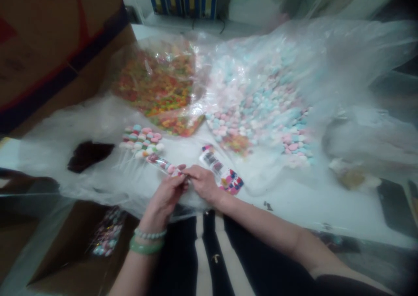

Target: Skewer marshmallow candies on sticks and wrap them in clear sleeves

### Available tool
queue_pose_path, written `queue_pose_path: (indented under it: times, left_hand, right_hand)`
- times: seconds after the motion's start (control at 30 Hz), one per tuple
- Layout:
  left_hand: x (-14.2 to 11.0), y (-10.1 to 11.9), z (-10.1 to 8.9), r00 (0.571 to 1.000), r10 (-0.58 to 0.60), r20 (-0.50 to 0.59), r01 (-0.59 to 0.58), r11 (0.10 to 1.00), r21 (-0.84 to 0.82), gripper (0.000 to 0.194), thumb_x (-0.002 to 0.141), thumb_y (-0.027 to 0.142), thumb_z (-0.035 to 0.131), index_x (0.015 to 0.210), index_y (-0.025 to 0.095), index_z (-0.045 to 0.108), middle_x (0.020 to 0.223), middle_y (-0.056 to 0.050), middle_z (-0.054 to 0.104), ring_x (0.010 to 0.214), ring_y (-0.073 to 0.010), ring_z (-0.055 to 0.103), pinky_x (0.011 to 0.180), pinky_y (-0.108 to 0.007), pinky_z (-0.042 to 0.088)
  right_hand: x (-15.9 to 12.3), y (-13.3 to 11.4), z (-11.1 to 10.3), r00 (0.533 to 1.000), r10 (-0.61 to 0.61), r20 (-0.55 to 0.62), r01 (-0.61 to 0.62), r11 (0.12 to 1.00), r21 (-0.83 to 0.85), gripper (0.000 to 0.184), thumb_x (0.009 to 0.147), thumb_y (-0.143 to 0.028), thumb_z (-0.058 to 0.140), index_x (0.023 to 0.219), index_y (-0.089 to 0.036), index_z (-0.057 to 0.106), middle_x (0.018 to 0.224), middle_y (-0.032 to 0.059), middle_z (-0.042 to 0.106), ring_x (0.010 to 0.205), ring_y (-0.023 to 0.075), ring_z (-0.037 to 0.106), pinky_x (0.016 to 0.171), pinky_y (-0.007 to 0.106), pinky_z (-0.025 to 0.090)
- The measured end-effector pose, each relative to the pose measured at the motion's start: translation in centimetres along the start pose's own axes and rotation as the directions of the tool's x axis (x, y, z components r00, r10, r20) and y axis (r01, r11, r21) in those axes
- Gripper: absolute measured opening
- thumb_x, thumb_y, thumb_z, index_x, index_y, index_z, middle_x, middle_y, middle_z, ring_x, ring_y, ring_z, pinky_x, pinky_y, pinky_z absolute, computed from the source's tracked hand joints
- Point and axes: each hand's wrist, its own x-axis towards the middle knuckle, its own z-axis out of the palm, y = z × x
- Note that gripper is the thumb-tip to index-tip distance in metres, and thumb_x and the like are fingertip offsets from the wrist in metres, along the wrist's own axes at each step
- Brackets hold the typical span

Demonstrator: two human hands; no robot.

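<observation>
Both hands meet at the near end of a marshmallow skewer in a clear printed wrapper (161, 162), which points up and to the left. My left hand (170, 192) is closed on that end, thumb and fingers pinched. Beside it, my right hand (203, 183) pinches at the same end; the exact grip is blurred. Several unwrapped marshmallow skewers (142, 140) lie in a group just beyond, their white sticks pointing towards me. To the right of my right hand lie flat printed wrappers (222, 170) in white, pink and blue.
A clear bag of orange, red and green gummies (160, 86) lies at the back. Pastel marshmallows (254, 100) fill a plastic bag beside it. A large cardboard box (48, 47) stands left. Below the table edge, an open box (78, 252) contains colourful candy. A dark flat object (396, 206) lies right.
</observation>
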Motion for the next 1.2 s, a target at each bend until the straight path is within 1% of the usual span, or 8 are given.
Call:
queue_pose_path:
  times: [0.4, 0.5, 0.6, 0.7, 0.8, 0.97, 1.1, 1.2]
  left_hand:
    - [1.1, -1.8, 1.3, 0.951, 0.178, -0.251, -0.217, 0.966, -0.137, 0.017, 0.079, 0.029, 0.067, 0.083, 0.013, 0.07, 0.079, -0.003, 0.065, 0.076, -0.0124, 0.061, 0.072, -0.021, 0.051]
    - [0.6, -1.3, 1.8, 0.986, 0.033, -0.166, -0.073, 0.968, -0.241, 0.016, 0.084, 0.024, 0.06, 0.091, 0.014, 0.071, 0.091, -0.006, 0.068, 0.081, -0.0132, 0.063, 0.073, -0.022, 0.052]
    - [-0.1, -0.9, 1.5, 0.997, -0.015, -0.076, -0.008, 0.957, -0.29, 0.016, 0.082, 0.027, 0.066, 0.093, 0.017, 0.071, 0.101, -0.007, 0.069, 0.079, -0.014, 0.063, 0.068, -0.024, 0.053]
    - [-0.6, -1.0, 0.7, 0.999, 0.044, -0.021, -0.047, 0.985, -0.167, 0.029, 0.074, 0.031, 0.076, 0.099, 0.016, 0.072, 0.099, -0.007, 0.069, 0.073, -0.0129, 0.061, 0.065, -0.025, 0.052]
    - [-0.8, -1.2, -0.1, 0.994, 0.109, -0.017, -0.108, 0.993, 0.041, 0.043, 0.07, 0.038, 0.079, 0.106, 0.015, 0.071, 0.098, -0.008, 0.07, 0.087, -0.0186, 0.064, 0.074, -0.028, 0.052]
    - [-0.8, -0.7, -0.4, 0.967, 0.252, -0.023, -0.246, 0.957, 0.156, 0.03, 0.069, 0.04, 0.078, 0.064, 0.015, 0.062, 0.086, -0.005, 0.067, 0.078, -0.0156, 0.062, 0.067, -0.025, 0.05]
    - [-0.9, -0.7, 1.0, 0.993, -0.02, 0.118, -0.013, 0.963, 0.27, 0.03, 0.072, 0.045, 0.072, 0.068, 0.017, 0.061, 0.058, 0.001, 0.057, 0.042, -0.0113, 0.048, 0.045, -0.026, 0.041]
    - [-0.7, -0.8, 1.9, 0.968, 0.238, -0.085, -0.18, 0.886, 0.427, 0.023, 0.073, 0.039, 0.07, 0.069, 0.018, 0.063, 0.051, 0.004, 0.052, 0.037, -0.0083, 0.04, 0.039, -0.022, 0.03]
  right_hand:
    - [-1.0, -3.6, 0.5, 0.945, -0.322, 0.053, 0.285, 0.737, -0.613, 0.026, 0.097, -0.02, 0.04, 0.114, -0.013, 0.06, 0.096, 0.0127, 0.064, 0.083, 0.0222, 0.055, 0.074, 0.037, 0.042]
    - [-0.1, -3.7, 0.4, 0.979, -0.202, 0.02, 0.186, 0.856, -0.482, 0.024, 0.096, -0.021, 0.04, 0.088, -0.015, 0.062, 0.078, 0.0083, 0.062, 0.074, 0.0199, 0.054, 0.071, 0.035, 0.042]
    - [0.6, -3.1, 0.3, 0.987, 0.158, 0.042, -0.161, 0.985, 0.069, 0.014, 0.089, -0.019, 0.048, 0.08, -0.019, 0.059, 0.07, 0.0013, 0.058, 0.065, 0.0147, 0.053, 0.066, 0.029, 0.042]
    - [0.7, -2.4, 0.3, 0.833, 0.428, 0.352, -0.548, 0.546, 0.634, 0.007, 0.08, -0.017, 0.054, 0.085, -0.018, 0.06, 0.059, -0.0051, 0.048, 0.048, 0.0081, 0.042, 0.053, 0.022, 0.036]
    - [0.2, -2.3, -0.2, 0.744, 0.422, 0.518, -0.648, 0.269, 0.712, 0.011, 0.074, -0.017, 0.059, 0.084, -0.018, 0.06, 0.056, -0.0061, 0.048, 0.045, 0.0074, 0.039, 0.049, 0.021, 0.034]
    - [0.0, -2.9, -2.0, 0.883, 0.445, 0.151, -0.441, 0.674, 0.593, 0.013, 0.072, -0.019, 0.067, 0.083, -0.022, 0.061, 0.084, -0.0021, 0.064, 0.077, 0.0129, 0.058, 0.07, 0.024, 0.047]
    - [1.9, -2.3, -2.1, 0.913, 0.352, 0.207, -0.387, 0.588, 0.71, 0.029, 0.066, -0.02, 0.07, 0.092, -0.02, 0.058, 0.084, -0.0026, 0.066, 0.075, 0.0132, 0.06, 0.069, 0.025, 0.05]
    - [3.5, -1.5, -2.3, 0.914, 0.391, 0.109, -0.343, 0.6, 0.723, 0.025, 0.066, -0.02, 0.07, 0.086, -0.019, 0.056, 0.076, -0.0038, 0.063, 0.07, 0.0126, 0.061, 0.07, 0.026, 0.051]
